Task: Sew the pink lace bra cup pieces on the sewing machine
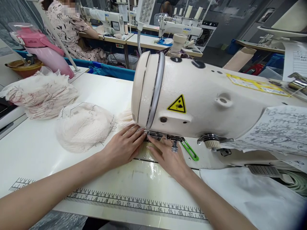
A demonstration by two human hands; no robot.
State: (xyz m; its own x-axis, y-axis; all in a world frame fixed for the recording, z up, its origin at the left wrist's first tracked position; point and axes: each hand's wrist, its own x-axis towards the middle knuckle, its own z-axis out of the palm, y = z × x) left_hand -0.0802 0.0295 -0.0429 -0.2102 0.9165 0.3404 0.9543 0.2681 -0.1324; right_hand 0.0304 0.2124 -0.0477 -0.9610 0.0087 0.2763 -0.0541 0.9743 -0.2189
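Observation:
A cream sewing machine fills the middle of the head view, its head hanging over the table. My left hand lies flat with fingers stretched out, pressing pale fabric beside the needle area. My right hand lies flat just in front of the presser foot, fingers extended toward it. The needle itself and the cloth under it are mostly hidden by the machine head and my fingers. A rounded pile of cream fabric pieces sits just left of my left hand.
A second pile of frilly fabric lies at the far left, with a pink bottle behind it. A printed ruler runs along the table's front edge. Papers hang on the machine's right. Another person sits at a machine behind.

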